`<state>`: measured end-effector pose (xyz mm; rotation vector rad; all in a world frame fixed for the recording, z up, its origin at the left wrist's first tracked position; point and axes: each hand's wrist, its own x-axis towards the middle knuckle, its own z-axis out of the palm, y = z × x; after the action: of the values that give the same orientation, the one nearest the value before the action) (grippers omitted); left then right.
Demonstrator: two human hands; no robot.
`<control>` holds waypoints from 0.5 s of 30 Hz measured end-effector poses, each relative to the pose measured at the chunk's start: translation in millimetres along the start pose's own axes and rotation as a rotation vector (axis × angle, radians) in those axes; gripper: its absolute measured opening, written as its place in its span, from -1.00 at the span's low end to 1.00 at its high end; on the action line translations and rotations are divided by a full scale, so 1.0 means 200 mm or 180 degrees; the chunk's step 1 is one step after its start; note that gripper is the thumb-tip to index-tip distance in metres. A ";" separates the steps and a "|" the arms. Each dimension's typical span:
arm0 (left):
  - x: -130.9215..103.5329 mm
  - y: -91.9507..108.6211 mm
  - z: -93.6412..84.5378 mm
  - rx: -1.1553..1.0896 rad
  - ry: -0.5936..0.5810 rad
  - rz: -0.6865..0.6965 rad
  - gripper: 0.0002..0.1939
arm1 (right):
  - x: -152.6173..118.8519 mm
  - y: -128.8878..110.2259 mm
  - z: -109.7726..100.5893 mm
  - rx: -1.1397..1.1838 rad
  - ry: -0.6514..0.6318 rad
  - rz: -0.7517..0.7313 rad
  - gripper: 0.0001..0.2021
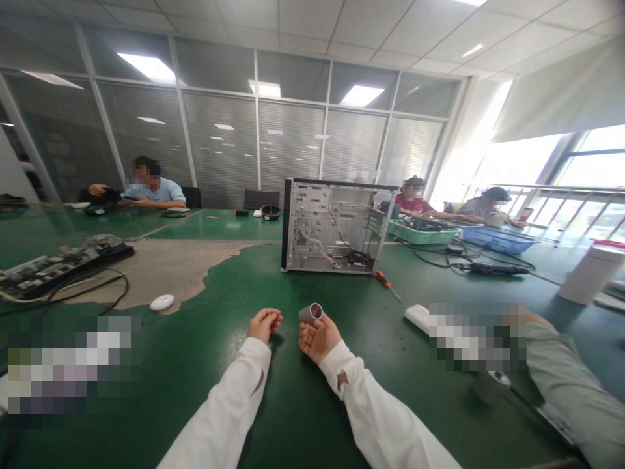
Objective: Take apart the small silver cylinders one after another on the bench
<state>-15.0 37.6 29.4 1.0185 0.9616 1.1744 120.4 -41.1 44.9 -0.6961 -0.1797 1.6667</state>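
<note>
My right hand [322, 337] holds a small grey cylinder [305, 316] between thumb and fingers. Its round open end faces up and to the right, with something dark red inside. Just to the left is my left hand [265, 324], its fingers curled together in a pinch; whatever may be between them is too small to make out. Both hands are over the green table [288, 404], apart from each other. Beyond them stands an open computer case [336, 225], with loose cables inside. An orange-handled screwdriver [383, 280] lies by its lower right corner.
A round white object [162, 302] and a circuit assembly [63, 260] with cables lie left. A green basket [424, 233], a blue basket [498, 240] and a white cylinder [590, 272] stand right. A co-worker's sleeve [571, 378] reaches in near another grey cylinder [489, 387]. People sit across the table.
</note>
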 end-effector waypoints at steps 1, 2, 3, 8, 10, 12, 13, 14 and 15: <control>0.00 0.00 0.00 0.0001 -0.0003 -0.0002 -0.84 | 0.00 0.00 0.00 0.0036 -0.0031 0.0006 -0.70; 0.00 0.00 0.00 0.0002 -0.0001 -0.0004 -0.84 | -0.01 0.00 0.00 0.0074 -0.0058 0.0014 -0.70; 0.00 0.00 0.00 0.0001 0.0001 -0.0001 -0.85 | -0.01 0.00 0.00 0.0114 -0.0078 0.0023 -0.69; 0.00 0.00 0.01 0.0007 0.0003 0.0004 -0.85 | -0.02 -0.01 0.00 0.0305 -0.0128 0.0078 -0.68; 0.00 0.00 0.01 0.0006 -0.0009 0.0005 -0.85 | -0.02 -0.01 0.00 0.0398 -0.0116 0.0061 -0.68; 0.00 0.00 0.01 0.0010 -0.0018 0.0011 -0.85 | -0.03 -0.01 0.00 0.0498 -0.0107 0.0029 -0.69; 0.00 0.00 0.01 0.0008 -0.0020 0.0015 -0.85 | -0.03 -0.02 0.01 0.0548 -0.0117 0.0009 -0.70; 0.00 0.00 0.01 0.0008 -0.0022 0.0016 -0.86 | -0.03 -0.02 0.01 0.0595 -0.0139 -0.0009 -0.71; 0.00 0.00 0.00 0.0009 -0.0022 0.0015 -0.86 | -0.03 -0.02 0.01 0.0642 -0.0164 -0.0031 -0.71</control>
<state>-14.2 36.6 29.9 1.0271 0.9561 1.1730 123.4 -46.0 50.3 -0.5000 -0.0503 1.6675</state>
